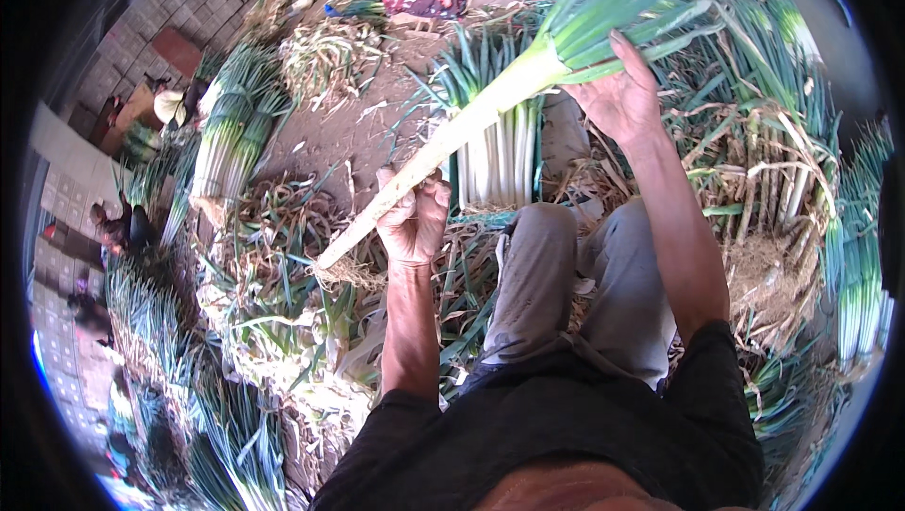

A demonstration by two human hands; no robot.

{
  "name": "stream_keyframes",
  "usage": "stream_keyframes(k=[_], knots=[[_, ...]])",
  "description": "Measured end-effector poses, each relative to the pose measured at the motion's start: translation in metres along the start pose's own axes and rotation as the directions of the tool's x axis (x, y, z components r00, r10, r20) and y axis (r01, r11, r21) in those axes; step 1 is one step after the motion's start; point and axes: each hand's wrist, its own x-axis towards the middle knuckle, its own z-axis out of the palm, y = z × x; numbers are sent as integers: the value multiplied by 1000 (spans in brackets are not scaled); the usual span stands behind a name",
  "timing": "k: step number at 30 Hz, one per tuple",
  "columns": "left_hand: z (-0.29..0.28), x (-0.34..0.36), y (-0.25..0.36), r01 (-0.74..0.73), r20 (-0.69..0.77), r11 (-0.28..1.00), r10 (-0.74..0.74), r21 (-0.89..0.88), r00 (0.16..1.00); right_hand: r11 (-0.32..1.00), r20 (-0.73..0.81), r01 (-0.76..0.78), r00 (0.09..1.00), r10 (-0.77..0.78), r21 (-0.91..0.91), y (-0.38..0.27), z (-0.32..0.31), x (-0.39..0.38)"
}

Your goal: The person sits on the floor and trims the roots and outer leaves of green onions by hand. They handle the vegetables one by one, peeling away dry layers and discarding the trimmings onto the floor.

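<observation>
Green onion is slanted across above the knees, roots lower left, leaves upper right. Left hand is curled around the stalk toward the root end. Right hand looks half-open at the leaf base; can't tell its grip, leaves cover some fingers. Upright onions stand just behind.

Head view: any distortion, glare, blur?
Head view: fisheye bends the scene toward a dark rim; head view, lower left: peeled leaves look nearly blown out; head view, centre: held green onion reads fairly sharp; head view, far left: detail soft.
</observation>
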Motion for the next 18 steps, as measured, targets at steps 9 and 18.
stream_keyframes(k=[9,18], knots=[[4,-20,-42,74,-310,955,-165,-286,936,954,-245,149,966,-84,259,43,-32,31],[77,-94,22,363,-198,-294,469,884,861,941,-293,-285,898,328,181,156,36,-6]])
